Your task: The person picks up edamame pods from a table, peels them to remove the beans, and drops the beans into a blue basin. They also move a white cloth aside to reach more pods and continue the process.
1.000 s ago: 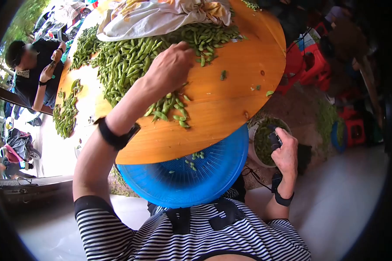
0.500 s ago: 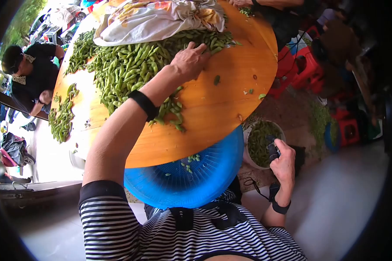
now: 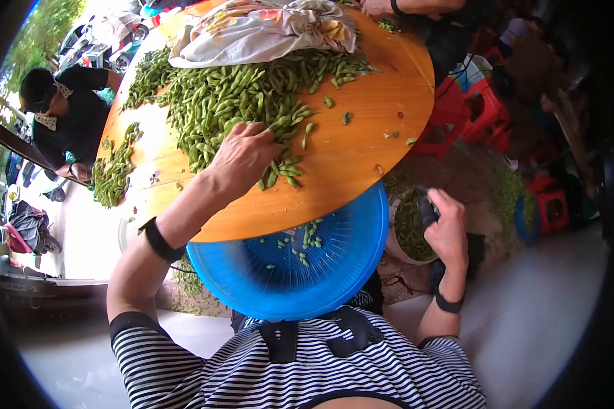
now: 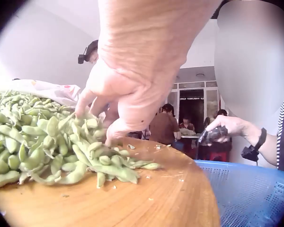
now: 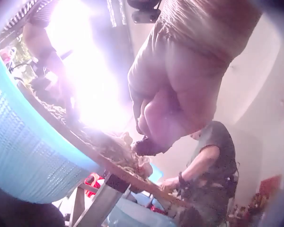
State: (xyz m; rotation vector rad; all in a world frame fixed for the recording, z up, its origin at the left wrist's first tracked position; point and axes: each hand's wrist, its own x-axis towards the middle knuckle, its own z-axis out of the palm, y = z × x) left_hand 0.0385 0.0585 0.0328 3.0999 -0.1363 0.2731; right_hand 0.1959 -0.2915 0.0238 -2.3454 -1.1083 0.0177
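Green pods (image 3: 218, 92) lie heaped on the round wooden table (image 3: 382, 88). My left hand (image 3: 242, 158) is at the heap's near edge, palm down. In the left wrist view the fingers of that left hand (image 4: 132, 80) reach down among pods (image 4: 52, 146), thumb apart from them, and none is plainly gripped. Over the floor to the right, my right hand (image 3: 449, 228) holds a small black object (image 3: 426, 210), its fingers curled round it. The right wrist view shows this hand (image 5: 180, 90) from close by, fingers bent in.
A blue basket (image 3: 286, 293) with a few shelled beans sits below the table edge. A white bucket (image 3: 397, 249) of green matter stands near my right hand. A stained cloth (image 3: 252, 34) covers the heap's far side. One person (image 3: 75, 102) sits left; red stools (image 3: 481, 112) stand right.
My left hand has moved from the heap's far right side back toward me and to the left, and some pods there have shifted. My right hand still holds the black object, little moved.
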